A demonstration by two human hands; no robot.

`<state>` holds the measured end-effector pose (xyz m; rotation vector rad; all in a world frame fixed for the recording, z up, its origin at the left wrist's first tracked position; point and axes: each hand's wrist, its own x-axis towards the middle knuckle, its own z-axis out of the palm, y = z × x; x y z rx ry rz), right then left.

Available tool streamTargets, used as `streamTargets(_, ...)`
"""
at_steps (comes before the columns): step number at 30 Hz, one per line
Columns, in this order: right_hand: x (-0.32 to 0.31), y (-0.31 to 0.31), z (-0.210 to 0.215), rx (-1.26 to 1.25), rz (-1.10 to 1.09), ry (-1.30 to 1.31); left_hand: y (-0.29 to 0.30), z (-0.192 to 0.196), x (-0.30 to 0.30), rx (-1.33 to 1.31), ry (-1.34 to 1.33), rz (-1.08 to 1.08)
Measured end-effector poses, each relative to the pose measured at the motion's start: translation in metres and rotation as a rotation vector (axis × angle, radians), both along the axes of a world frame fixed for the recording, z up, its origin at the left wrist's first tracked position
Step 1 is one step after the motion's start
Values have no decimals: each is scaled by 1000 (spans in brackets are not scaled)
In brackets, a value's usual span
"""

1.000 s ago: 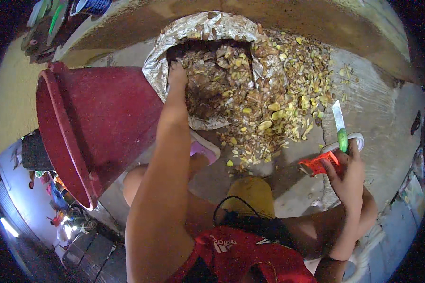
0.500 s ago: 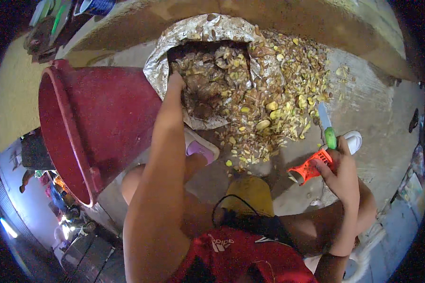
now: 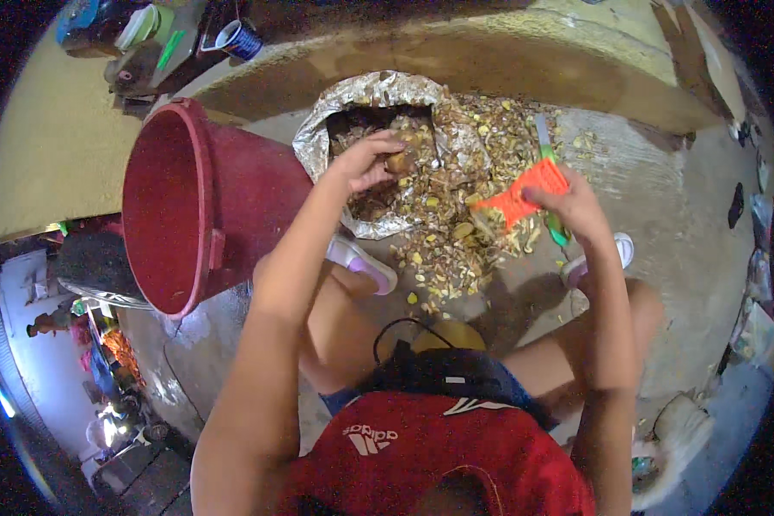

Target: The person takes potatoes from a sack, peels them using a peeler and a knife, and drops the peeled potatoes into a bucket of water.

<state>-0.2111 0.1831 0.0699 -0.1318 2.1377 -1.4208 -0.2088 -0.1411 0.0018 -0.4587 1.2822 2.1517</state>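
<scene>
My left hand (image 3: 368,162) is closed around a brown lumpy piece (image 3: 396,161) over the open foil-lined sack (image 3: 318,129), which holds brown husk-like pieces. My right hand (image 3: 574,209) grips a green-handled knife (image 3: 546,153) and an orange grater-like tool (image 3: 522,193), held above the pile of yellow-brown peelings (image 3: 456,232) spread on the concrete floor.
A large red bucket (image 3: 168,206) lies tilted to the left of the sack. A low concrete ledge (image 3: 490,52) runs along the back, with containers (image 3: 236,39) on its left end. My feet in sandals (image 3: 365,262) rest beside the pile.
My left hand has lifted out of the sack holding a brown piece. My right hand has moved up and left with the knife and orange tool, over the peelings.
</scene>
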Motion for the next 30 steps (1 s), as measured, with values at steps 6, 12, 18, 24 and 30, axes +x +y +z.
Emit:
streamTargets(6, 16, 1, 13, -303, -123, -39, 85, 56, 63, 384, -42, 114)
streamTargets(12, 54, 10, 15, -617, -293, 4, 134, 45, 96, 216, -32, 287)
streamTargets(18, 66, 4, -24, -348, -270, 271, 163, 22, 109, 233, -35, 253)
streamTargets(24, 56, 2, -12, -352, -264, 378, 168, 42, 102, 250, -3, 232)
streamTargets(30, 9, 37, -14, -133, -569, 622, 162, 40, 91, 208, 14, 244)
